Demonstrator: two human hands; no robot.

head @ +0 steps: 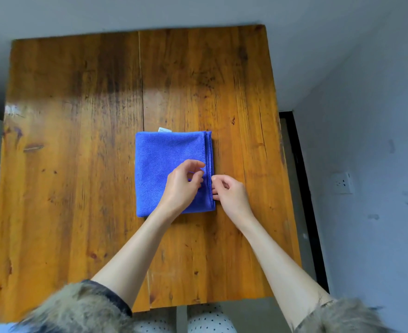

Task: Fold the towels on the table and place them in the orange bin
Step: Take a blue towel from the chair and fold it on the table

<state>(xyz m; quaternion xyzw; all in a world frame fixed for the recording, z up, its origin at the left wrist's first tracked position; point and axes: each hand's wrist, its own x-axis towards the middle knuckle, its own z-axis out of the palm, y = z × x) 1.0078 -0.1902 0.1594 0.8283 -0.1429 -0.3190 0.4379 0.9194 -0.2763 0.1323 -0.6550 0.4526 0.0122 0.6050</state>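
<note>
A blue towel (164, 169) lies folded into a rectangle in the middle of the wooden table (78, 164), with its stacked hemmed edges on the right side and a small white tag at its far edge. My left hand (183, 186) is over the towel's right half, fingers loosely curled with nothing between them. My right hand (231, 193) is beside the towel's right edge, and its thumb and fingertips pinch the stacked layers there. No orange bin is in view.
The table fills most of the view, with its near edge just in front of my fur-trimmed sleeves (78, 306). A grey wall with a socket (342, 183) is on the right, past a dark gap beside the table.
</note>
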